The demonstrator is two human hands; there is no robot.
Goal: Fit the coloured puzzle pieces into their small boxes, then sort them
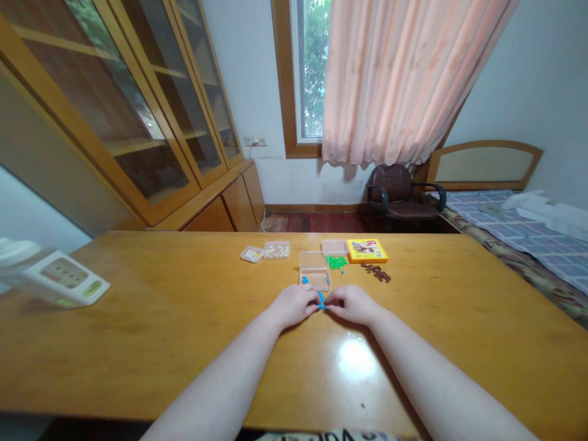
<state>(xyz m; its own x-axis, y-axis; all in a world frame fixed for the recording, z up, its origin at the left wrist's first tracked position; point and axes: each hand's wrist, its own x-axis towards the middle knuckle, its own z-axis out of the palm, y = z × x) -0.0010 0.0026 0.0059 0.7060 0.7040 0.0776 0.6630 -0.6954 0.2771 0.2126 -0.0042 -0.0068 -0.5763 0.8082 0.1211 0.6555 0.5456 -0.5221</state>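
Several small blue pieces (321,300) lie on the table between my hands, just in front of a small clear plastic box. My left hand (297,305) is closed, its fingertips at the left side of the blue pieces. From the right, my right hand (353,304) pinches at the same pieces with thumb and forefinger. The fingers partly cover the pieces, and their exact shape is too small to tell. The open clear box (315,288) has a few more blue pieces inside, and its lid (311,260) is folded back.
Beyond the box are a pile of green pieces (337,263), brown pieces (376,272), a yellow box (367,250) and another clear container (334,247). Two containers with whitish pieces (276,250) stand to the left. A white bottle-like container (55,275) occupies the table's left end.
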